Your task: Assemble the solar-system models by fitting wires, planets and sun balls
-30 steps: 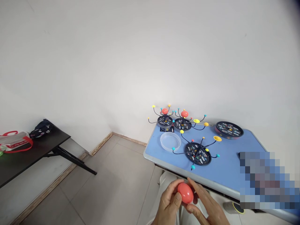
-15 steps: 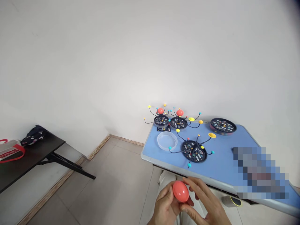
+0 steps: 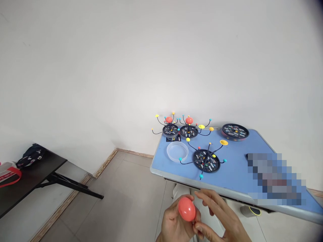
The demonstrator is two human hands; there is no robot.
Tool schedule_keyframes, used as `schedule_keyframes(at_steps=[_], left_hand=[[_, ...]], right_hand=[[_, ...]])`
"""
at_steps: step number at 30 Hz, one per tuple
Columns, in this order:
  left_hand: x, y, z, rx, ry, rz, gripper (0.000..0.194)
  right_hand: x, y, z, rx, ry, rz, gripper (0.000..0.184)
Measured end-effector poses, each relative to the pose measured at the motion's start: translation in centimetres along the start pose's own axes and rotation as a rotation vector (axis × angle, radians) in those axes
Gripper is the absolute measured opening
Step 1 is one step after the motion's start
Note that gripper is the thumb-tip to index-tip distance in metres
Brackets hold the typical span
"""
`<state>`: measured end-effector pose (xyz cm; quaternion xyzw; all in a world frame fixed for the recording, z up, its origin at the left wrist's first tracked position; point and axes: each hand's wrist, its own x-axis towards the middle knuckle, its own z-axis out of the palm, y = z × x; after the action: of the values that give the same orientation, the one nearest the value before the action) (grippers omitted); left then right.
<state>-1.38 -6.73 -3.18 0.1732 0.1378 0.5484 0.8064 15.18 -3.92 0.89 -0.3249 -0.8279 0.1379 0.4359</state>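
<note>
My left hand (image 3: pixel 174 223) is shut around a glossy coral-red plastic egg-shaped ball (image 3: pixel 187 209), low in the view. My right hand (image 3: pixel 219 218) is beside it with its fingers spread, the thumb close to the ball's lower edge. Whether that thumb touches the ball is hard to tell. Both hands are below the front edge of a blue-topped table (image 3: pixel 227 178). On it stand several black round bases with wire arms tipped by small coloured balls, like planet models; the nearest (image 3: pixel 206 161) is closest to my hands.
A clear round plastic dish (image 3: pixel 177 151) and a black disc (image 3: pixel 235 131) lie on the blue table. A pixelated patch (image 3: pixel 274 178) covers its right part. A black folding table (image 3: pixel 32 174) with bags stands at left; tiled floor lies between.
The table and room have shifted left and slightly up in the view. The ball and my hands have also moved left, and the ball is still in my left hand.
</note>
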Motion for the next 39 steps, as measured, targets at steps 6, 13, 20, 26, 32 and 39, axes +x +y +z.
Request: schedule_keyframes(at_steps=[6, 13, 20, 26, 32, 39], left_hand=[[-0.2, 0.1, 0.6, 0.163, 0.044, 0.138, 0.033], [-0.6, 0.4, 0.3, 0.479, 0.064, 0.27, 0.045], [-1.4, 1.1, 1.6, 0.717, 0.072, 0.283, 0.05], [-1.5, 0.7, 1.9, 0.852, 0.083, 0.308, 0.05], [-0.8, 0.5, 1.6, 1.024, 0.083, 0.387, 0.042], [-0.3, 0.3, 1.7, 0.951, 0.183, 0.37, 0.041]], right_hand=[[-0.6, 0.4, 0.3, -0.006, -0.006, 0.013, 0.051], [-0.5, 0.1, -0.2, 0.169, 0.014, 0.125, 0.056], [-1.3, 0.5, -0.1, 0.34, 0.03, 0.246, 0.046], [-1.9, 0.4, 0.5, 0.568, -0.048, 0.481, 0.04], [-1.9, 0.5, 1.1, 0.475, 0.012, 0.385, 0.037], [-2.5, 2.3, 1.4, 0.067, -0.065, -0.029, 0.054]])
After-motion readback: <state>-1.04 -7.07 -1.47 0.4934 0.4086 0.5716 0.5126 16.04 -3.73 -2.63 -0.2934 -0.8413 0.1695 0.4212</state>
